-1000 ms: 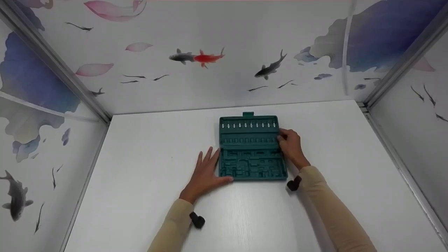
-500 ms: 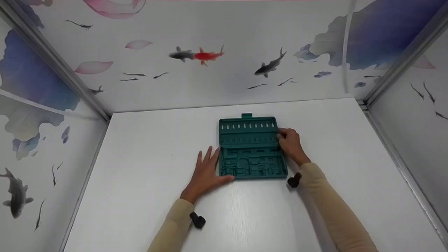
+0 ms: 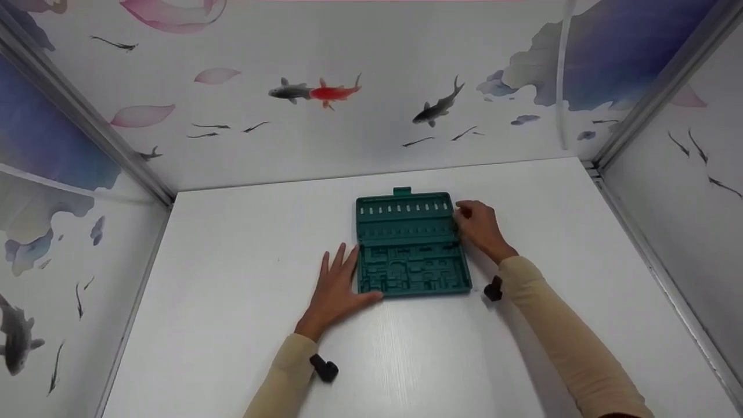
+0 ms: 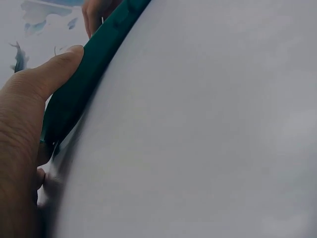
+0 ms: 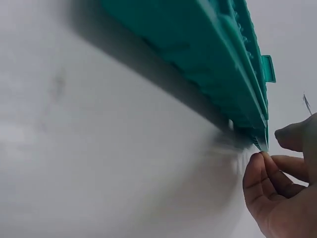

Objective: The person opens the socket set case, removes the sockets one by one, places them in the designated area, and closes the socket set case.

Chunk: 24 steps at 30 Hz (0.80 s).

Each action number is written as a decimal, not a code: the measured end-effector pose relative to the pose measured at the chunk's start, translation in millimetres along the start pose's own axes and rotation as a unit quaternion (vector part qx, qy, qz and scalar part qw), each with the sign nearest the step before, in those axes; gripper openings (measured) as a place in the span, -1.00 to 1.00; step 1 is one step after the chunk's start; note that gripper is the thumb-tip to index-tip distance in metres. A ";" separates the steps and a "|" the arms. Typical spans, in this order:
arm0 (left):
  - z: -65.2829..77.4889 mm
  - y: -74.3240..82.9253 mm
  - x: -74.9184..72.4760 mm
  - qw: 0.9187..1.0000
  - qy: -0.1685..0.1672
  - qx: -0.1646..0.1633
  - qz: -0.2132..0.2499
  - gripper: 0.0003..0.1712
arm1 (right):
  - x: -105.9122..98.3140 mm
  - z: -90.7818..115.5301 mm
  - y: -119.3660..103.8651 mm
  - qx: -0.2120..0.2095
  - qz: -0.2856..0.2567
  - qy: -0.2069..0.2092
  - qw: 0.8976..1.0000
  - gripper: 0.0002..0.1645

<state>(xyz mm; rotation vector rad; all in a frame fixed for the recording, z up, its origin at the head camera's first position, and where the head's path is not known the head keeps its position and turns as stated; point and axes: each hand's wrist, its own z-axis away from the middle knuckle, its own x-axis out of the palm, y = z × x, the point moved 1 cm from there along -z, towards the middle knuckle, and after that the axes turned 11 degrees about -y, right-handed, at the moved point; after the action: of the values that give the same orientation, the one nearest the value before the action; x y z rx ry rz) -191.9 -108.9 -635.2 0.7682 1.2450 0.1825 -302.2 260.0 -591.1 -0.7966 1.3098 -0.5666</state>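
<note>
A dark green plastic case [image 3: 406, 238] lies unfolded on the white table, with moulded recesses in its near half and a row of small silver bits [image 3: 406, 209] in its far half. My left hand [image 3: 335, 296] rests at its near left corner, fingers straight and spread along the left side, thumb on the front edge. In the left wrist view the thumb [image 4: 67, 62] touches the case's side wall. By the right edge of the far half is my right hand [image 3: 479, 226], fingers loosely bent. Its fingertips [image 5: 255, 161] are right at the case's corner; the thumb stands apart.
A latch tab [image 3: 401, 191] sticks out from the case's far edge. White table surface [image 3: 244, 278] extends on both sides and in front. Panels printed with fish and petals [image 3: 325, 145] border the table at the back and sides.
The right hand has shifted slightly away from the case's right edge, its thumb and fingers parting from it. The left hand stays at the near left corner. The whole view has shifted slightly.
</note>
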 end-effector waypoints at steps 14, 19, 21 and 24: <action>3.3 2.4 2.2 1.000 0.009 0.006 -0.014 0.45 | -2.4 -27.0 -8.7 -0.044 0.093 -0.079 0.992 -0.59; 0.5 1.5 1.8 1.000 0.010 0.009 -0.019 0.45 | -3.7 -35.9 -15.3 -0.034 0.125 -0.090 0.988 -0.58; 0.4 0.8 1.4 1.000 0.011 0.007 -0.016 0.46 | -4.1 -39.4 -18.6 -0.039 0.141 -0.095 0.985 -0.59; 0.5 -0.2 0.5 1.000 0.013 0.006 -0.014 0.46 | -4.5 -43.7 -23.5 -0.046 0.163 -0.102 0.980 -0.60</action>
<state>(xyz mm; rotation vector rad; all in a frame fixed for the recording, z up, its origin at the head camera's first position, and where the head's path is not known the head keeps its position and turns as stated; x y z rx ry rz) -191.4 -109.1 -635.6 0.7610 1.2815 0.1632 -344.2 240.5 -572.8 -0.6782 1.2492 -0.1597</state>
